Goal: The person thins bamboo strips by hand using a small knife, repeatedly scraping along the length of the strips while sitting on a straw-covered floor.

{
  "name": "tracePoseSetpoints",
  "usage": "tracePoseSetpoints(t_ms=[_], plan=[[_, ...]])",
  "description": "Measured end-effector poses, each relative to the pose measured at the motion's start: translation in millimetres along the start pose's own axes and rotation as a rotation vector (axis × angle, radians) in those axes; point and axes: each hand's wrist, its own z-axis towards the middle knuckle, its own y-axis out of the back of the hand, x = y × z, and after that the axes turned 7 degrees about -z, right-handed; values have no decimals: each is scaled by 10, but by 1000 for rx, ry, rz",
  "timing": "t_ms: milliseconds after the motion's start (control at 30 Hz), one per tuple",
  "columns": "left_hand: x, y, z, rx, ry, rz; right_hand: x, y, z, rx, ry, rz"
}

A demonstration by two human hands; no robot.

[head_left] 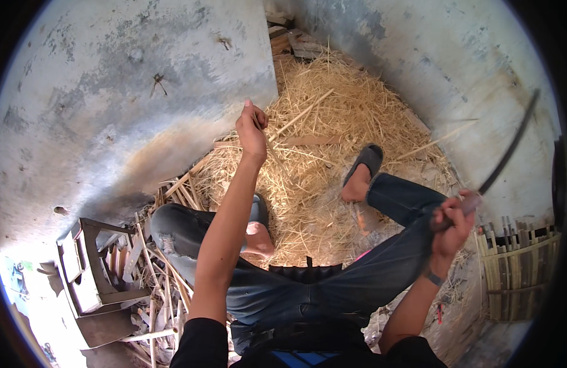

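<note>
— Holding what in the right grip (455, 222)?

— Clasping a long, dark, curved blade (512, 148) by its handle (473, 203), closed firmly around it.

— Pointing which way from the grip?

— Up and outward to the right, in front of the pale wall (431, 67); slightly blurred.

— And with the left grip (253, 132)?

— Curled, held out ahead over the edge of the straw (363, 104), well apart from the blade. Just beside a slanting pale stick (305, 114); cannot tell whether pinching it.

— And round about?

— Heaped at left, sticks and split wood (167, 291), beside a box-like frame (89, 270); at far right, upright slats (510, 276).
</note>
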Motion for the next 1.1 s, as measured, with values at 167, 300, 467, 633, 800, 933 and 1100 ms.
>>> tracePoseSetpoints(t_ms=[167,300,467,633,800,933,1100], plan=[[60,-70,41,-43,-13,-3,-871,-980,-602,248,-346,103],[91,-139,86,-98,-11,37,-1625,-1351,-1247,499,-705,-5],[118,-231,96,-152,-54,67,-1956,-1529,-1555,688,-928,-130],[193,-313,117,-177,-50,56,-1736,-1614,-1158,603,-782,-117],[153,-328,133,-199,-83,71,-784,-1905,-493,451,-356,383],[209,-442,105,-199,-102,46,-1014,-1846,-808,332,-227,441],[134,-292,128,-344,-19,53,-2144,-1180,-1455,748,-930,-330]])
